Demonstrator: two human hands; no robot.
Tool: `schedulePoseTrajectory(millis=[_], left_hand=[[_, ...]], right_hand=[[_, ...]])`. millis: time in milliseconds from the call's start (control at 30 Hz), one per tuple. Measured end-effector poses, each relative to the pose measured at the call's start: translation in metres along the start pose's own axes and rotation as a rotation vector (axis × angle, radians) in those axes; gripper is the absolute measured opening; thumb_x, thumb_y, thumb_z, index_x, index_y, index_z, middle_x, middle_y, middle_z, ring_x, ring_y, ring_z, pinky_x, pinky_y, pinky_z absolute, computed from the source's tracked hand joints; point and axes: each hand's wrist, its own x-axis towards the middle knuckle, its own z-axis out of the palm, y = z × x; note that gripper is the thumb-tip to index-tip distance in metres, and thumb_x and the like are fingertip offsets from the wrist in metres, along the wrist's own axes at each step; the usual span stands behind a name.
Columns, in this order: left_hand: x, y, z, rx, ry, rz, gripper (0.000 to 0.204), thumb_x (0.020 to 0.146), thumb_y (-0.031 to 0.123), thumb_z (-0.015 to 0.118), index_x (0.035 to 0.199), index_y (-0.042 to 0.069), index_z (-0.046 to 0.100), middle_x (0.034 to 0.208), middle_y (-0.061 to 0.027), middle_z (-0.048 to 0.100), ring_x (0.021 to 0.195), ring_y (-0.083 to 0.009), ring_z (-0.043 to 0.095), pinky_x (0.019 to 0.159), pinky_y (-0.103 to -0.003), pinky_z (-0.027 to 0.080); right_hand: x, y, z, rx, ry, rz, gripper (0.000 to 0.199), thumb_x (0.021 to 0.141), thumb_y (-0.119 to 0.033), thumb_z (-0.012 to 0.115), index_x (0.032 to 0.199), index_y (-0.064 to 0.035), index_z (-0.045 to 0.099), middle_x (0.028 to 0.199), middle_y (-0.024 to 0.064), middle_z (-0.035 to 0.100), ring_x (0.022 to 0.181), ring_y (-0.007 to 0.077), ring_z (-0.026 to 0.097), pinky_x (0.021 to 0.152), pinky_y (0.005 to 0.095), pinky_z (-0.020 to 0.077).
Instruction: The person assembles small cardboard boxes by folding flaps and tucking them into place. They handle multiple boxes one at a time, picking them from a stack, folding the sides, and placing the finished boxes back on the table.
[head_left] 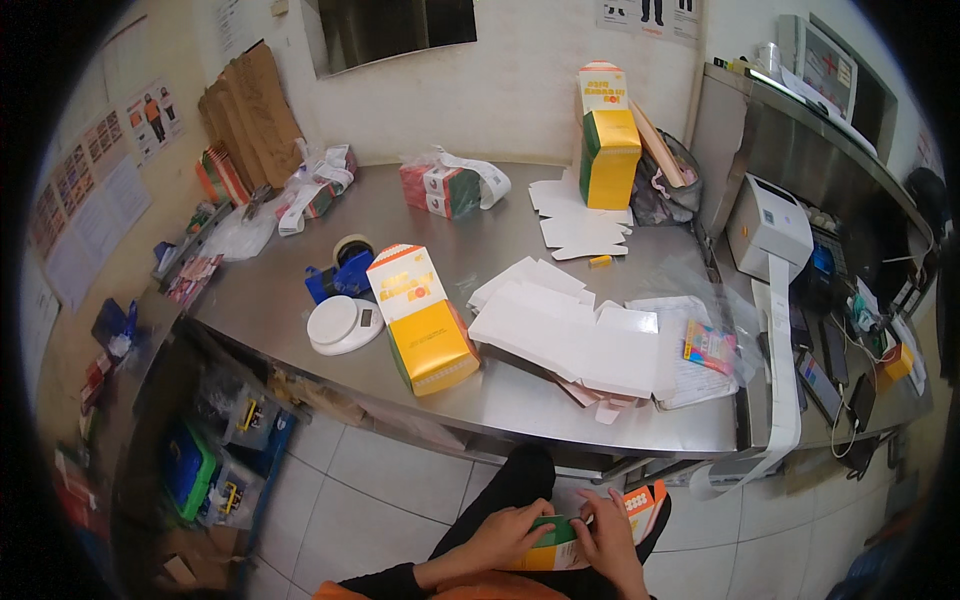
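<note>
Across my lap lies a small cardboard carton point(638, 508) in green, yellow, white and orange, partly covered by my hands. My left hand point(508, 534) closes over its green and yellow end. Bent fingers of my right hand point(606, 532) grip the carton's upper edge near the middle. Above them on the steel table point(440, 300) stands a yellow, white and green carton point(432, 345). Flat white cardboard blanks point(570, 335) are stacked to its right. At the back, a similar carton point(612, 150) stands upright on more white blanks point(580, 225).
Left of the near carton are a white kitchen scale point(332, 326) and a blue tape dispenser point(350, 275). Wrapped red and green packs point(440, 188) sit farther back. A label printer point(768, 228) trails a paper strip point(782, 380) over the right edge. Bins point(190, 470) stand lower left.
</note>
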Motion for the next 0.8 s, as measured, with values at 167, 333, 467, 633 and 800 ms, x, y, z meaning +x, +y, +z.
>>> schedulePoseTrajectory(millis=[167,333,467,633,800], left_hand=[[-0.001,0.004,0.01,-0.094,0.022,0.127,0.021,0.084,0.017,0.061,0.101,0.008,0.052,0.09,-0.0113,0.064,0.076,-0.0313,0.064,0.063,-0.036,0.051],[-0.001,-0.003,0.011,-0.206,-0.054,0.286,0.02,0.083,0.017,0.062,0.1,0.009,0.056,0.088,-0.0104,0.064,0.075,-0.0309,0.063,0.064,-0.036,0.052],[0.004,-0.003,0.005,-0.163,-0.025,0.452,0.02,0.08,0.01,0.066,0.099,0.008,0.061,0.091,-0.007,0.064,0.081,-0.0258,0.063,0.07,-0.033,0.05],[0.008,-0.015,-0.018,-0.156,0.033,0.434,0.019,0.081,0.012,0.066,0.098,0.006,0.061,0.089,-0.0059,0.062,0.081,-0.0244,0.06,0.072,-0.034,0.046],[0.012,-0.022,-0.021,0.09,-0.108,0.561,0.017,0.085,0.014,0.061,0.101,0.011,0.061,0.103,-0.0047,0.06,0.095,-0.021,0.056,0.08,-0.032,0.042]], right_hand=[[-0.021,0.028,0.022,0.152,0.233,0.011,0.016,0.077,-0.007,0.059,0.092,-0.0042,0.059,0.107,0.0147,0.052,0.113,0.0346,0.05,0.104,0.0488,0.0293],[-0.031,0.029,0.022,-0.019,0.068,-0.028,0.011,0.081,-0.011,0.06,0.085,-0.0006,0.061,0.092,0.0101,0.06,0.09,0.0262,0.055,0.087,0.0409,0.0384],[-0.015,0.015,0.03,0.196,-0.006,0.059,0.012,0.081,-0.011,0.058,0.076,-0.0003,0.06,0.091,0.0123,0.058,0.092,0.0298,0.053,0.093,0.0431,0.0307],[-0.007,0.004,0.017,0.237,0.188,-0.063,0.008,0.08,-0.008,0.059,0.083,-0.0015,0.062,0.098,0.0129,0.058,0.092,0.03,0.053,0.092,0.04,0.0325],[0.001,0.043,0.031,0.017,-0.099,-0.183,0.016,0.076,-0.015,0.065,0.089,-0.006,0.063,0.11,0.0151,0.054,0.104,0.0293,0.052,0.099,0.0476,0.0302]])
